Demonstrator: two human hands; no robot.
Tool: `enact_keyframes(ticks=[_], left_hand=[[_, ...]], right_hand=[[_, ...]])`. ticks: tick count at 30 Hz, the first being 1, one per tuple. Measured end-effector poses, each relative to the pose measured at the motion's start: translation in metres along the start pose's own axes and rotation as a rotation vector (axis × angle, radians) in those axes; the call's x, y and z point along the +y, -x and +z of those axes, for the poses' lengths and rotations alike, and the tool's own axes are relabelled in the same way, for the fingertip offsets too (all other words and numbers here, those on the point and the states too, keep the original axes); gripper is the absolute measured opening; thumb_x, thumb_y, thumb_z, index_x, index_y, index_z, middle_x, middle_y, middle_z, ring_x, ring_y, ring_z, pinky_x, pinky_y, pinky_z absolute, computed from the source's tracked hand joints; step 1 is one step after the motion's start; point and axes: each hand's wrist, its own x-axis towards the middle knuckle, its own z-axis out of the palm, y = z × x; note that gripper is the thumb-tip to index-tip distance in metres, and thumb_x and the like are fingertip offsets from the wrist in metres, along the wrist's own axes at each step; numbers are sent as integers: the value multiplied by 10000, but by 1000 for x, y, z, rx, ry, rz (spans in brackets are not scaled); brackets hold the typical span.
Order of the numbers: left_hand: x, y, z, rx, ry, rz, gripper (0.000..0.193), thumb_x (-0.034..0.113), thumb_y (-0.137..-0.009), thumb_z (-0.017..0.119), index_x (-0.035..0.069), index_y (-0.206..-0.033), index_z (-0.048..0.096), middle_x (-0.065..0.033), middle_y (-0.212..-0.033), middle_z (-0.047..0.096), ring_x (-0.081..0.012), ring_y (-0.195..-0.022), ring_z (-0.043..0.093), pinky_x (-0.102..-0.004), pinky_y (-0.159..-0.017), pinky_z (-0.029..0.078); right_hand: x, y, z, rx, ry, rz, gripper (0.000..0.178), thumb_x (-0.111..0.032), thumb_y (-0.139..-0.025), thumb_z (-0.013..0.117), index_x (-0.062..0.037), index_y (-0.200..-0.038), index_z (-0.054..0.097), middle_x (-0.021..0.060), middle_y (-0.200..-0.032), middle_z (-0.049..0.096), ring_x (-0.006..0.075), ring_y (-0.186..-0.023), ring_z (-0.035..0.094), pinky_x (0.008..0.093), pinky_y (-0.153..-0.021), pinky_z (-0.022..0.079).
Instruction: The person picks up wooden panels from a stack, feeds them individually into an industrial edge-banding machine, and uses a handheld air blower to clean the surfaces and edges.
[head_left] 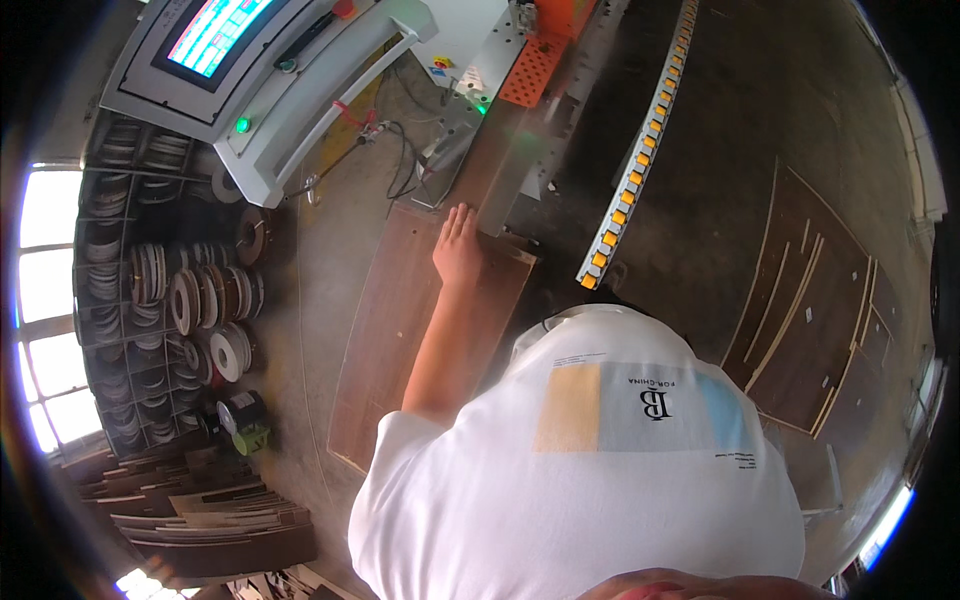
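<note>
My left hand (458,250) lies palm down with its fingers stretched out, at the far end of a wide brown board (400,320). Its fingertips reach the near end of a narrower brown panel (492,165), which runs up along the edge of the machine. Whether my fingers press on both pieces I cannot tell. My right hand is out of sight, behind my white shirt (640,500).
A grey machine with a lit control panel (215,40) stands at the upper left. A rail with yellow rollers (625,200) runs up the middle. Rolls of edge banding (190,300) fill a left rack; stacked boards (220,525) lie lower left. More brown boards (810,310) are at right.
</note>
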Motion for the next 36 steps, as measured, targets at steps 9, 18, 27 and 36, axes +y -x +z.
enact_keyframes(ticks=[9,18,27,36], left_hand=[[24,-77,39,-136,-77,79,321,226,-1000,505,123,-1253,674,-73,-1450,597,-289,-1259,625,-408,-1030,527],[76,-62,37,-325,263,188,389,225,-923,683,88,-1287,674,-170,-1278,690,-358,-1203,638,-446,-1004,512],[244,45,1,-682,767,361,237,193,-962,698,62,-1152,750,-145,-1089,763,-288,-1001,746,-390,-871,578],[376,120,39,-1165,485,558,309,305,-988,640,117,-1214,734,-93,-1165,755,-265,-1034,735,-373,-901,574]], right_hand=[[82,4,14,89,-23,-174,354,-299,-941,706,-62,-1202,743,88,-1204,721,253,-1137,636,370,-1015,467],[215,-26,26,244,-247,-319,368,-294,-936,710,-62,-1220,742,95,-1228,720,255,-1168,632,366,-1044,461],[193,47,22,378,-160,-214,540,-535,-936,670,-63,-1187,742,110,-1061,762,190,-961,691,373,-875,525],[239,38,-46,421,-553,-119,508,-467,-911,695,-16,-1141,737,113,-1067,749,205,-958,683,387,-858,535]])
